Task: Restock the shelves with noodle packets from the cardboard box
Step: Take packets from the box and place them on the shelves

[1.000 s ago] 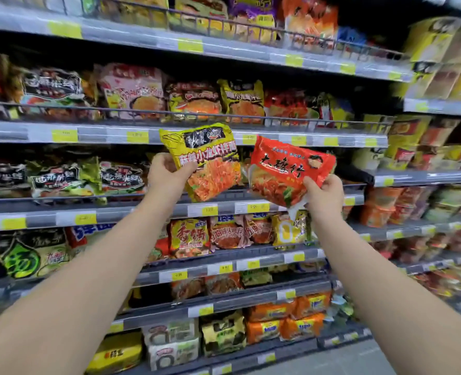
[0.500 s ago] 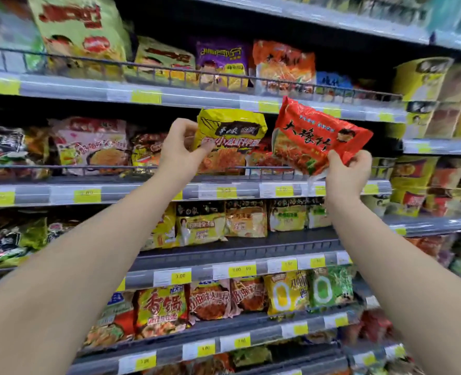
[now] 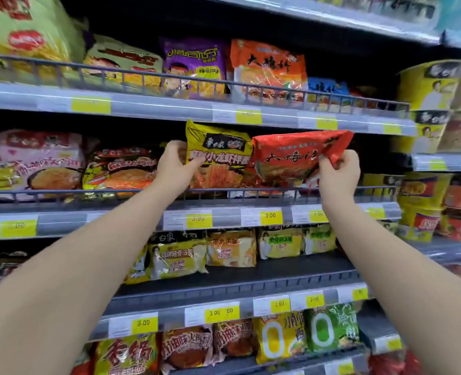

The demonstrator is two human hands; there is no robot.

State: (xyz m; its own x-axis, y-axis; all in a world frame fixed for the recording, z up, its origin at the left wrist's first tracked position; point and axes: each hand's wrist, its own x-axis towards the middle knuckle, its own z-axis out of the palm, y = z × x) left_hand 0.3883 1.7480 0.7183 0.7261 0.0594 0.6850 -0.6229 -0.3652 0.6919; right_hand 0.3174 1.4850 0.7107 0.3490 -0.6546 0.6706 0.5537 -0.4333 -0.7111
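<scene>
My left hand [image 3: 174,165] grips the left edge of a yellow noodle packet [image 3: 218,155], held upright just behind the wire rail of a grey shelf [image 3: 132,220]. My right hand [image 3: 339,174] pinches the right end of a red noodle packet [image 3: 297,155], tilted and lying partly over the rail beside the yellow one. Both packets sit in the shelf opening, the red one overlapping the yellow packet's right edge. The cardboard box is out of view.
Pink and dark noodle packets [image 3: 34,163] fill the same shelf to the left. The shelf above [image 3: 170,106] holds purple and orange packets. Yellow cup noodles [image 3: 426,85] stack at the right. The shelf below [image 3: 251,285] has bare room in front of its yellow packets.
Both hands have risen from a lower shelf level and pushed the two packets forward to the rail of this shelf. The red packet has tipped flatter. The view has tilted upward.
</scene>
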